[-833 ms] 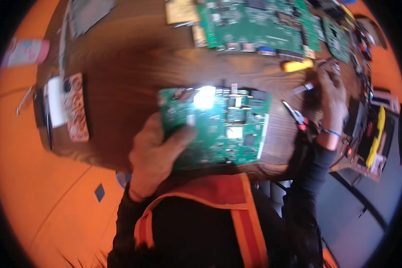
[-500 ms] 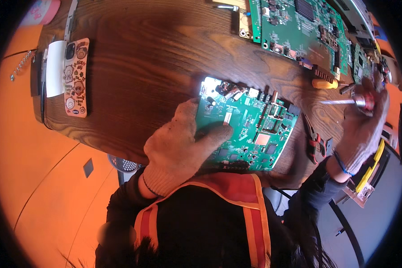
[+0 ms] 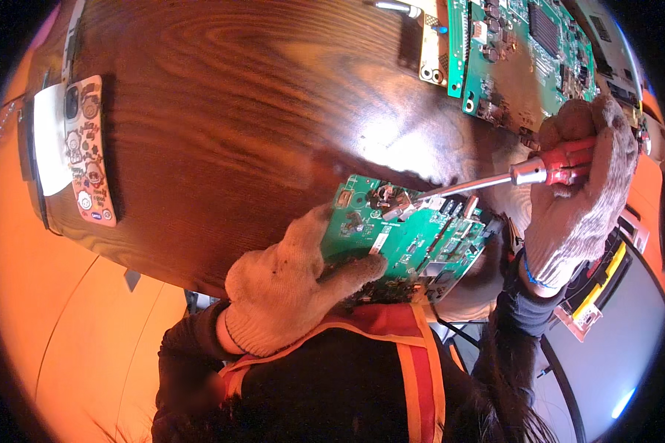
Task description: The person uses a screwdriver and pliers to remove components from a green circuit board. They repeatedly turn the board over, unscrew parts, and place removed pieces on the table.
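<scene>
A small green circuit board (image 3: 414, 240) sits tilted at the near edge of the dark wooden table (image 3: 222, 125). My left hand (image 3: 292, 284), in a worn knit glove, grips the board's near left side with the thumb lying across its face. My right hand (image 3: 584, 192), also gloved, is closed around the red handle of a screwdriver (image 3: 506, 179). The metal shaft runs left and its tip rests on the board's far edge, among the parts there.
A larger green circuit board (image 3: 524, 52) lies at the table's far right, with a small yellowish board (image 3: 432, 44) beside it. A phone in a sticker-covered case (image 3: 89, 151) lies on a white sheet (image 3: 49, 136) at the left edge. Yellow and red items (image 3: 598, 284) sit right of the table.
The view swung lower. My right hand brought the screwdriver from the table's right side onto the small board. My left hand kept hold of the board, which now lies more tilted.
</scene>
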